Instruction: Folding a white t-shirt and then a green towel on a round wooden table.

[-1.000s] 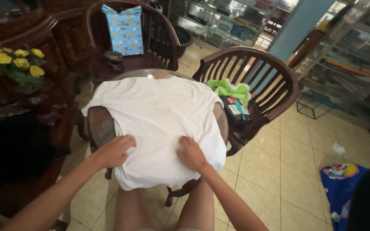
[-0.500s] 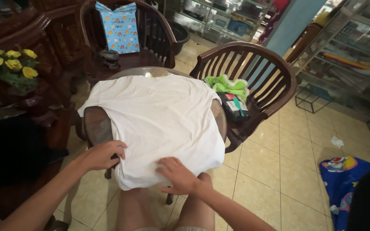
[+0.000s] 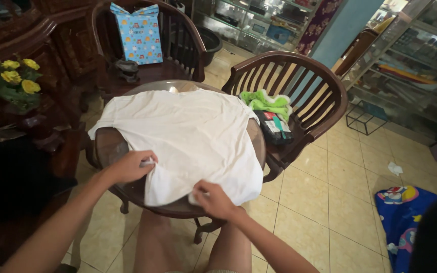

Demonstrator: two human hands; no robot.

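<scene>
Shirt: white T-shirt [image 3: 188,136] lies flat over the round wooden table [image 3: 108,146], long axis running from the near edge to the far edge, hem toward the person.
Left hand: left hand [image 3: 130,166] pinches the hem's left corner, fingers closed on cloth.
Right hand: right hand [image 3: 213,198] grips the hem at the near edge, fingers together on the fabric.
Beyond: green cloth [image 3: 268,102] on the wooden chair [image 3: 324,101] past the right edge.

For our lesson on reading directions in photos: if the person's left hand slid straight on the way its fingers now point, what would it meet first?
The left hand points rightward across the white cotton T-shirt, so it would likely meet more shirt cloth first; depth is uncertain.
</scene>
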